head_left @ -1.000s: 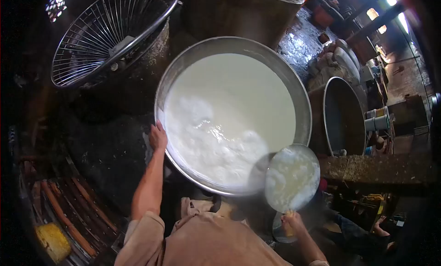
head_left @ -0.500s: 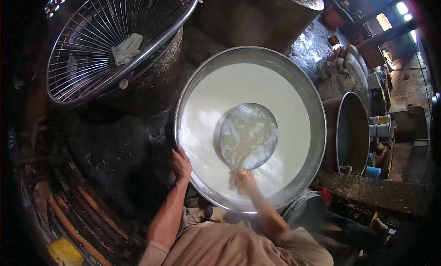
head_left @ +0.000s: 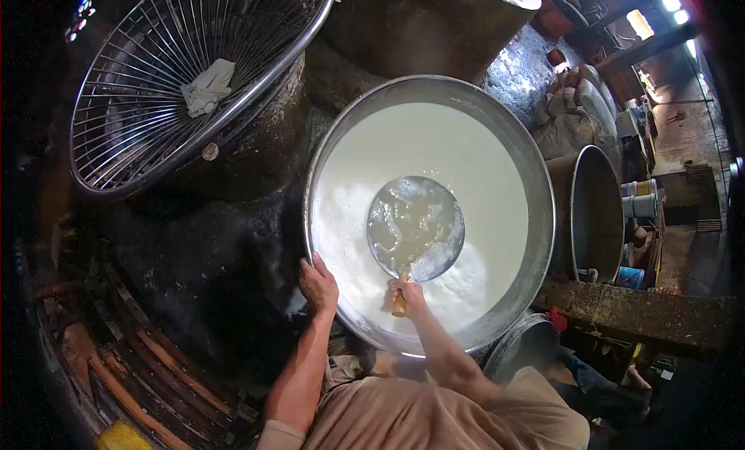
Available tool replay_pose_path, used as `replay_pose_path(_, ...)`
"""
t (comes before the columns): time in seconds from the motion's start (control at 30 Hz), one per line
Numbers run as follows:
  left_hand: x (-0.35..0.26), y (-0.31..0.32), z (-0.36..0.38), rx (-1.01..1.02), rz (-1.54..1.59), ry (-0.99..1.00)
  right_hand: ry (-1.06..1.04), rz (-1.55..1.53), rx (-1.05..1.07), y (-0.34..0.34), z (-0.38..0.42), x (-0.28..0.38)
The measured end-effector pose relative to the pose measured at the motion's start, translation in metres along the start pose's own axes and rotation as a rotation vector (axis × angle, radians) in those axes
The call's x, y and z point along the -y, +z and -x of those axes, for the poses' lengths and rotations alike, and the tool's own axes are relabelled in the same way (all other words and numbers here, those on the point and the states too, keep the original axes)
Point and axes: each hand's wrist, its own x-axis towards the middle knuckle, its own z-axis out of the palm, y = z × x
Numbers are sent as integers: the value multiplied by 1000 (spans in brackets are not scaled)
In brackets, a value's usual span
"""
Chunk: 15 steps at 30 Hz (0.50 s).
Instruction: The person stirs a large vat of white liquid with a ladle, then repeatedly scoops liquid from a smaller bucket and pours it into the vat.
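A wide metal vat (head_left: pixel 541 252) of white, milky liquid (head_left: pixel 481 163) stands before me. My right hand (head_left: pixel 407 292) is wrapped round the short wooden handle of a large round ladle (head_left: pixel 415 217), over the near middle of the vat. In the ladle's bowl is thin, cloudy yellowish liquid with white clots and foam along its edge. My left hand (head_left: pixel 318 284) grips the vat's rim on the near left, fingers at the edge. White froth shows on the liquid below the ladle.
A slatted metal basket (head_left: pixel 124 100) with a white cloth (head_left: pixel 208 87) in it stands upper left. To the right are another large metal vat (head_left: pixel 597 209), a ledge (head_left: pixel 621 314) and buckets (head_left: pixel 639 207). Sacks (head_left: pixel 582 108) lie behind. Wooden strips (head_left: pixel 128 388) are at lower left.
The ladle has shifted slightly left in view and more of its wooden handle shows. Its liquid has moved about. My left hand stays at the rim; the whole view has shifted a little.
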Motion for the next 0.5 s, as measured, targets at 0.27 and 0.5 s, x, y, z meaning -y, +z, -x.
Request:
replay_pose_path(0.27,13,11,-1,-72,-43,83,-169,206,-263,-68,32,16)
replay_pose_path(0.5,12,14,-4,-79,-62,58,-481,538,-767,-155,95,68)
